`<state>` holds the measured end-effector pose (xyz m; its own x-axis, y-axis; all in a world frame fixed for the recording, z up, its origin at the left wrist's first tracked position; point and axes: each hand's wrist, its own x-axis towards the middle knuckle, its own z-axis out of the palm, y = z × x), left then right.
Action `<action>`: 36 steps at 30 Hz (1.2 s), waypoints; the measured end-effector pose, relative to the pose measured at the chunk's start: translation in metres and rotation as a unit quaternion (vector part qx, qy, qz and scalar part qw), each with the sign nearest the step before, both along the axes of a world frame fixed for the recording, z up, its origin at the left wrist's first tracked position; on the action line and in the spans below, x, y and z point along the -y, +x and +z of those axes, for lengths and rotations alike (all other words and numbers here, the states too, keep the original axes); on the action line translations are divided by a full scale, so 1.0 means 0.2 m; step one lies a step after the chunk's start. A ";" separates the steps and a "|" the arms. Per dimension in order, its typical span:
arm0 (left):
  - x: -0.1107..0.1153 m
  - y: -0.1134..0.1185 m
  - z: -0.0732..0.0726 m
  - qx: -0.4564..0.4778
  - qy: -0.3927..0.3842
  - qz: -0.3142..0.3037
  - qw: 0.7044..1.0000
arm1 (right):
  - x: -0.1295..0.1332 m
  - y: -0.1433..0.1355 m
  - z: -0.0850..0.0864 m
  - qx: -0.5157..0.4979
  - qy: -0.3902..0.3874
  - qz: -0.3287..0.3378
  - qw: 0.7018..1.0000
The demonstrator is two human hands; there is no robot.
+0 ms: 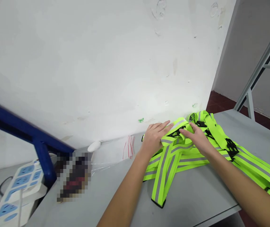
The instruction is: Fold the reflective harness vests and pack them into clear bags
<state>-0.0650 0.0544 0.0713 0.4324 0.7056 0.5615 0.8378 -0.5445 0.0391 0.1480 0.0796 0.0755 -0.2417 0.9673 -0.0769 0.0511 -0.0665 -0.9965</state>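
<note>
The person's left hand [154,137] and right hand [199,138], slightly apart, grip yellow-green reflective straps [191,160] over the tabletop [196,197].

Left forearm [126,189] bare; right forearm [243,184] bare too; fingers [187,134] slender, uncovered

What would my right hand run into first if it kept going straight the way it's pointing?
Your right hand would first meet the bright yellow-green straps right at its fingertips. Beyond them, probably the white wall, though depth is unclear here.
</note>
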 end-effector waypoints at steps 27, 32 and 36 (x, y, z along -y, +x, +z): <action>0.09 0.07 0.16 0.070 -0.105 -0.085 0.988 | -0.07 0.07 0.00 -0.162 -0.201 0.226 0.939; 0.12 0.10 0.18 0.050 -0.097 -0.089 0.990 | -0.08 0.09 0.00 -0.141 -0.219 0.265 0.928; 0.14 0.10 0.22 0.038 -0.109 -0.086 0.990 | -0.10 0.10 -0.02 -0.183 -0.171 0.218 0.943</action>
